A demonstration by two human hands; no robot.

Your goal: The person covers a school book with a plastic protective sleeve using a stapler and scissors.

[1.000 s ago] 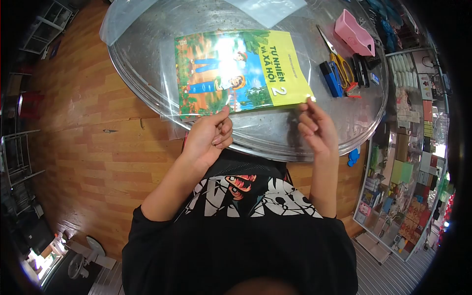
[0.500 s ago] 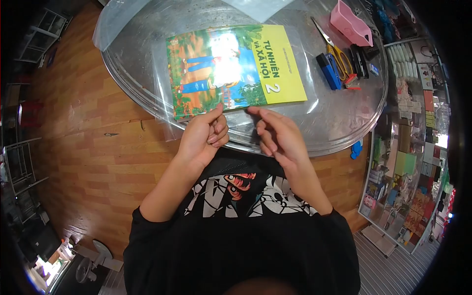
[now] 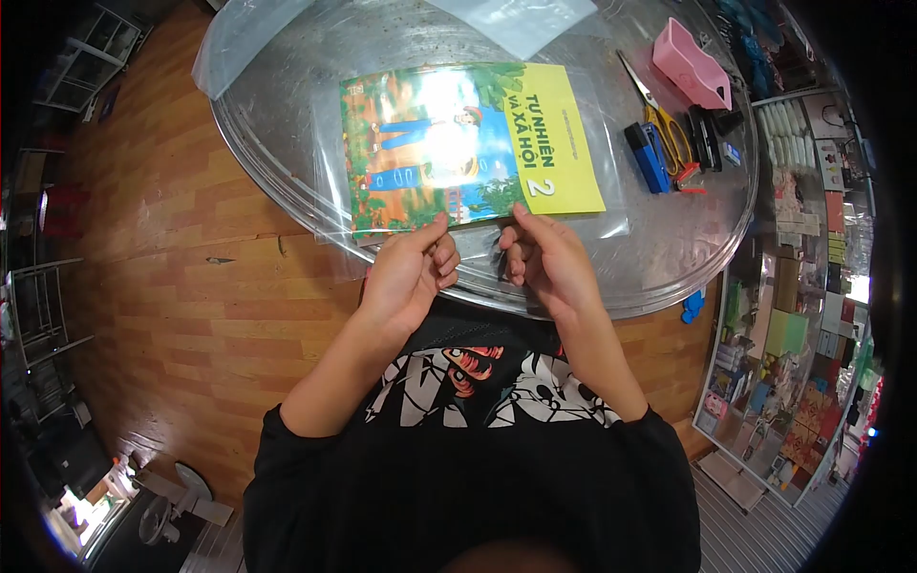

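A book (image 3: 430,143) with a green, orange and yellow illustrated cover lies flat, with clear plastic sheeting (image 3: 616,220) showing around its edges. At the book's near edge my left hand (image 3: 411,277) is closed, its thumb tip on the edge and the other fingers curled below. Farther right along that edge, my right hand (image 3: 559,267) pinches similarly, thumb over the cover and fingers bent underneath. How much of the plastic is caught between the fingers is unclear. Glare whitens the middle of the cover.
The book rests on a round metal table (image 3: 659,248). On its right are scissors (image 3: 669,129), a blue stapler (image 3: 648,158) and a pink container (image 3: 690,67). More plastic sheets (image 3: 516,21) lie at the far side. A shelf of goods (image 3: 793,315) stands at right.
The view has shifted slightly, so the table and book appear lower and farther right. My right thumb has moved right along the book's near edge and onto the cover. My left hand stays at the edge.
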